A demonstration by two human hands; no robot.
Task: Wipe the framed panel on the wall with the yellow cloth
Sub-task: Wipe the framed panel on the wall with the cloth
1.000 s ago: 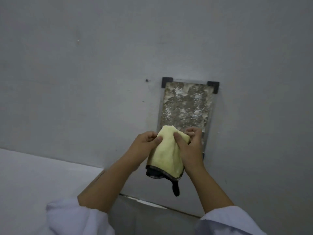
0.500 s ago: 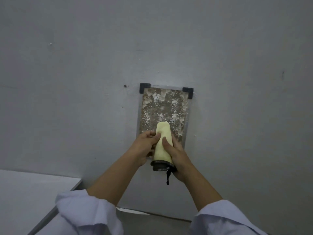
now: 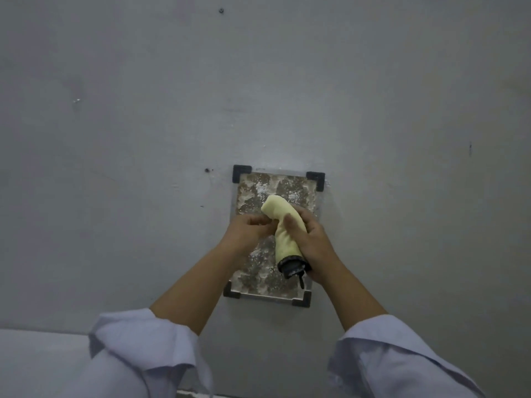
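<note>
the right hand [image 3: 311, 239] squeezes the rolled yellow cloth [image 3: 283, 225] against the framed panel [image 3: 275, 277]; the left hand [image 3: 247, 232] pinches its left side.

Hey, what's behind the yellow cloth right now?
Behind the yellow cloth is the framed panel, mottled brown with white patches, on the grey wall. The cloth and both hands cover the panel's middle, so its state there can't be seen.

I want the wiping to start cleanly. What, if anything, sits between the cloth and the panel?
Nothing visible. The right hand grips the rolled yellow cloth in front of the panel; the left hand only pinches its side.
</note>
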